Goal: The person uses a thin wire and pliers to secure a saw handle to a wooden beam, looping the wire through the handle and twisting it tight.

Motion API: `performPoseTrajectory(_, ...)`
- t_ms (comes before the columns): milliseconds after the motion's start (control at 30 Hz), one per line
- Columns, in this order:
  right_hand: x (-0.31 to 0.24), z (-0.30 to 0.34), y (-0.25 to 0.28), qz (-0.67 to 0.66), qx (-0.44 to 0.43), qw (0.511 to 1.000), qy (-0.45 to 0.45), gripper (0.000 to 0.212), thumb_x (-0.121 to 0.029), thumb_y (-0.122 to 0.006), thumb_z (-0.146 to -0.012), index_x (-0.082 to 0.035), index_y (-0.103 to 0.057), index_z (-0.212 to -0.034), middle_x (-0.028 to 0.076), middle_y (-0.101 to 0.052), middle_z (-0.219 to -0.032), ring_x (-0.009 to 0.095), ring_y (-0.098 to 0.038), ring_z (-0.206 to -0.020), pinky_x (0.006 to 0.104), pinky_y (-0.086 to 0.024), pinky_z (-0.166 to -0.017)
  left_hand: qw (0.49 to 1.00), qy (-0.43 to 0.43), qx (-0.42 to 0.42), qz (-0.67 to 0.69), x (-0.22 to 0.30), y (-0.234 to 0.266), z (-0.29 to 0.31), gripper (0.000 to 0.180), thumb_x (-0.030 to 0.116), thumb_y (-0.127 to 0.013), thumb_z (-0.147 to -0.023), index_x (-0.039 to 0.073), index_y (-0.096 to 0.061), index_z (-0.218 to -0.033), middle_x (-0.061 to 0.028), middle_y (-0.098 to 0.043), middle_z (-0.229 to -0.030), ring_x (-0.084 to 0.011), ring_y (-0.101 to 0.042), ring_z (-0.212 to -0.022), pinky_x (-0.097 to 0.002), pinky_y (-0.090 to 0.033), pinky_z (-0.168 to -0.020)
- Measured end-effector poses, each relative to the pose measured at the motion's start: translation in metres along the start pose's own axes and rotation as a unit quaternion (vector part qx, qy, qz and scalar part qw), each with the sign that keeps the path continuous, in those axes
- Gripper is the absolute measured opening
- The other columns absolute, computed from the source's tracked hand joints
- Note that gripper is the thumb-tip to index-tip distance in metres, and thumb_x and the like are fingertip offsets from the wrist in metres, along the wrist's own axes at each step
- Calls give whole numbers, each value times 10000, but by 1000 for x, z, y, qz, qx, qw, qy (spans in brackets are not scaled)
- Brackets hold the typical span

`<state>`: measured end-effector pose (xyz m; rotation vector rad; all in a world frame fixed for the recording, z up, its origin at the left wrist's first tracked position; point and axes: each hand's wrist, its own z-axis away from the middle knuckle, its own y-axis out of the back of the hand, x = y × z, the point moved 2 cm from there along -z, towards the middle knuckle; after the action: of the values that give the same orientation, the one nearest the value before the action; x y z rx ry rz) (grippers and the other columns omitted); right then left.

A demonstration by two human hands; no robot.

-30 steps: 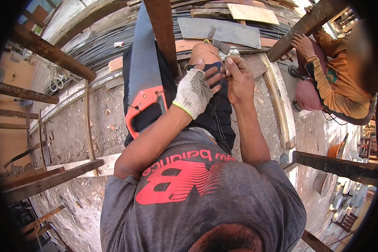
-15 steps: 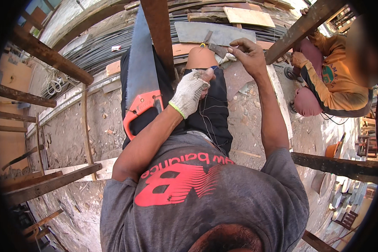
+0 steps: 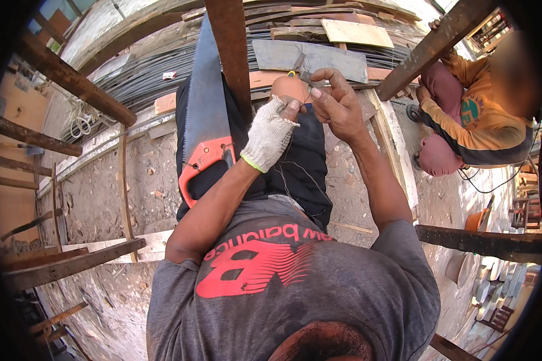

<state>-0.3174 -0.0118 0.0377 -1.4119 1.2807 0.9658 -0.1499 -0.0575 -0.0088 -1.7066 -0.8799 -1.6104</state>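
My left hand (image 3: 266,136), in a white knitted glove with bare thumb tip, is closed on a thin dark string (image 3: 285,180) that hangs in loose loops over my lap. Close to its right, my bare right hand (image 3: 339,108) pinches thumb and forefinger together; the string seems to run to these fingertips, though it is very fine there. Both hands are above my bare knee (image 3: 290,89). A handsaw (image 3: 206,102) with an orange handle lies along my left thigh, blade pointing away. Just past the knee is a small dark tool with a yellow part (image 3: 292,73), partly hidden.
An upright wooden post (image 3: 230,54) stands beside the saw blade. Beyond lie a grey board (image 3: 271,55), a plywood piece (image 3: 358,32) and long thin bars (image 3: 144,84). At right, a person in an orange top (image 3: 488,126) squats beside a slanted beam (image 3: 427,54).
My right hand has come down and left, closer to my left hand. My gloved hand has tilted upward slightly, and loops of string now show beyond the knee.
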Motion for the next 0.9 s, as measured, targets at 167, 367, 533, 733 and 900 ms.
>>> performPoseTrajectory(167, 12, 8, -5, 55, 39, 997, 36, 215, -190, -585, -1032, -23, -517, -1149, -44, -476, -663, 24, -372, -528, 209, -291, -481, 997, -71, 19, -35, 30, 1, -13, 416, 374, -537, -1046, 3, -667, -1181, -95, -699, -939, -169, -667, -866, -318, -523, -779)
performPoseTrajectory(367, 19, 11, -33, 302, 83, 926, 210, 108, -98, -690, -932, -28, -610, -947, 54, -635, -723, 178, -633, -615, 326, -496, -551, 980, 57, 45, 185, 37, 4, -47, 319, 335, -591, -1020, 29, -677, -994, -66, -686, -852, -154, -669, -773, -304, -553, -644)
performPoseTrajectory(533, 12, 70, -75, 351, -159, 884, 262, 155, -17, -748, -826, -32, -630, -926, 112, -673, -763, 283, -647, -596, 360, -477, -499, 919, 121, 105, 361, 17, 33, -100, 230, 277, -562, -1026, 92, -590, -892, -10, -577, -719, -146, -558, -592, -311, -489, -519)
performPoseTrajectory(733, -1, 111, 78, -395, 287, 858, 159, 241, -250, -469, -1074, -65, -569, -957, -21, -370, -636, 126, -389, -558, 343, -425, -634, 821, 104, 31, 561, 29, 22, -99, 194, 276, -549, -1025, 97, -560, -951, 12, -503, -699, -139, -459, -531, -310, -398, -493)
performPoseTrajectory(900, 41, 156, 157, -386, 391, 827, 119, 227, -209, -467, -1070, -96, -534, -885, -22, -366, -616, 105, -365, -510, 309, -383, -545, 811, 8, -88, 579, 34, 40, -106, 219, 273, -590, -993, 108, -567, -850, 53, -411, -614, -119, -422, -511, -288, -350, -479)
